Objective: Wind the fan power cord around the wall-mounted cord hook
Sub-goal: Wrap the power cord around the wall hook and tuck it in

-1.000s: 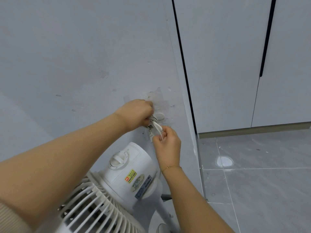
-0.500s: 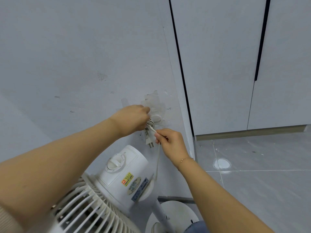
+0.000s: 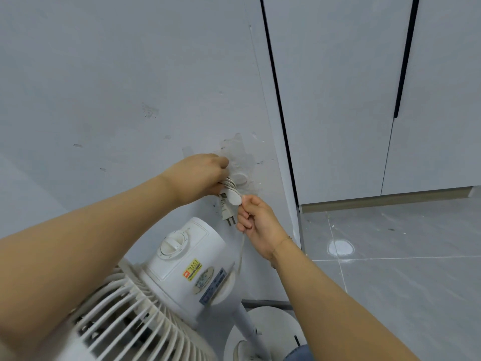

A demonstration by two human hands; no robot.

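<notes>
Your left hand (image 3: 200,175) gripping the coiled power cord (image 3: 229,185) at the wall hook (image 3: 240,179), your right hand (image 3: 256,225) pinching the cord's slack, plug (image 3: 227,211) dangling above the fan (image 3: 182,269)

The cord (image 3: 229,184) was white and thin, gathered in several loops just right of the left hand (image 3: 201,175), whose fingers gripped the bundle against the wall. Its plug (image 3: 227,209), white with metal prongs pointing down, hung below that hand and just left of the right hand (image 3: 256,222). The right hand pinched a loop of cord at its fingertips, and a slack strand dropped from under it to the fan (image 3: 187,267) below. The hook (image 3: 240,179), a pale round disc on the wall, sat just right of the loops, above the right hand
</notes>
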